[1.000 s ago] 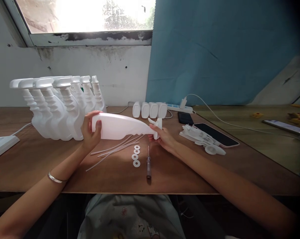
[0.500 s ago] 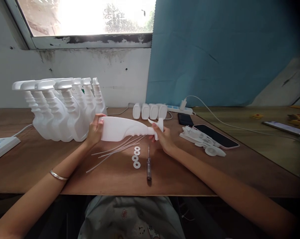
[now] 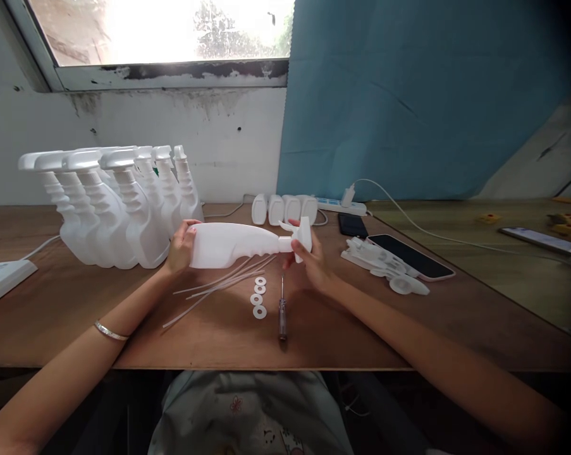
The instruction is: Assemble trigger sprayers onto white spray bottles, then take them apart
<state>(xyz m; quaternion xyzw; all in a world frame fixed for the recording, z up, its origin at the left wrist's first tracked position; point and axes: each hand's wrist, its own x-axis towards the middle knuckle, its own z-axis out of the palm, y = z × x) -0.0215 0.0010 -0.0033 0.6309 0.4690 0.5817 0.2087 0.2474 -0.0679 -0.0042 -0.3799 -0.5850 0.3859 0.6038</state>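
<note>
A white spray bottle (image 3: 228, 245) lies sideways in the air between my hands, above the table. My left hand (image 3: 181, 248) is closed round its base. At the neck end, the fingers of my right hand (image 3: 311, 256) grip the white trigger sprayer head (image 3: 304, 237), partly hiding it. Below the bottle lie several thin clear tubes (image 3: 209, 291), several white ring washers (image 3: 257, 299) and a screwdriver (image 3: 282, 316) with a see-through handle.
Several white spray bottles (image 3: 143, 227) stand in a group at the left. Behind my hands are several white sprayer covers (image 3: 276, 210) and a power strip (image 3: 332, 205). White plastic parts (image 3: 384, 265), a pink-edged phone (image 3: 411, 256) and a dark phone (image 3: 352, 225) lie right. Another power strip (image 3: 5, 281) sits far left.
The sprayer head has turned about the bottle's neck, and my right fingers have shifted round it. My left hand keeps its hold on the base.
</note>
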